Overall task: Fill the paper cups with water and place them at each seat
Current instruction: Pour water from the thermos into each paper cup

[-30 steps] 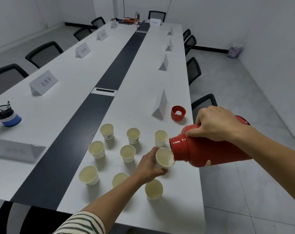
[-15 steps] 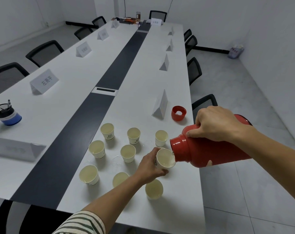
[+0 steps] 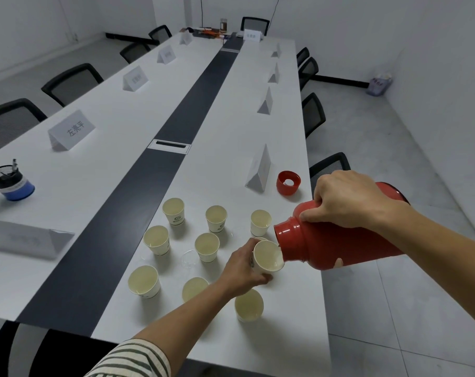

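Eight standing cups point(image 3: 207, 246), one held cup point(image 3: 267, 258) — one red flask point(image 3: 339, 246)

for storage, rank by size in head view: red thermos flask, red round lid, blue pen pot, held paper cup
red thermos flask
blue pen pot, held paper cup: alike, cup nearer, unranked
red round lid

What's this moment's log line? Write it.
phase: filling | left hand: holds paper cup | right hand: tilts red thermos at cup | lid: on table
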`<state>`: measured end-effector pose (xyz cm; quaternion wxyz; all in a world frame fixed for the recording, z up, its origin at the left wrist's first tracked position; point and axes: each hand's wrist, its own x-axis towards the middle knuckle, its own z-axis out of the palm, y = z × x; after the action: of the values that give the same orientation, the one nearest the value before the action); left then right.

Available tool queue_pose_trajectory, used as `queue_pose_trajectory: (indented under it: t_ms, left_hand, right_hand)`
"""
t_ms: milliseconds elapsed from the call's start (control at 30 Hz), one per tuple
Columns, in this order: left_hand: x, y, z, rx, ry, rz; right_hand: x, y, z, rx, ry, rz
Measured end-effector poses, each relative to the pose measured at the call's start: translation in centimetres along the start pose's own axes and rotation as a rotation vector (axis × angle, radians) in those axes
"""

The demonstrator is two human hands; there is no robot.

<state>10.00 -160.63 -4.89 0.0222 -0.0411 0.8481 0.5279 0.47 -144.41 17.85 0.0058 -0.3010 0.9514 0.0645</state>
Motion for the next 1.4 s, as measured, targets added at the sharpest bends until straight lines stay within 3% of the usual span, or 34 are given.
queue_pose_trajectory:
  t_ms: [1133, 1267, 1400]
  left_hand:
    - [0.6, -1.2, -0.8, -0.045, -0.058, 0.034]
    - [0.9, -1.4, -1.0, -0.079, -0.075, 0.021]
    - [1.3, -1.3, -1.5, -0.125, -0.078, -0.011]
  right_hand:
    - [0.2, -2.1, -0.5, -0.06, -0.012, 0.063]
    - [0.0, -1.2, 0.0, 0.014, -0.021, 0.113]
    - [-0.1, 2.0, 2.5, 0.257, -0.077, 0.176]
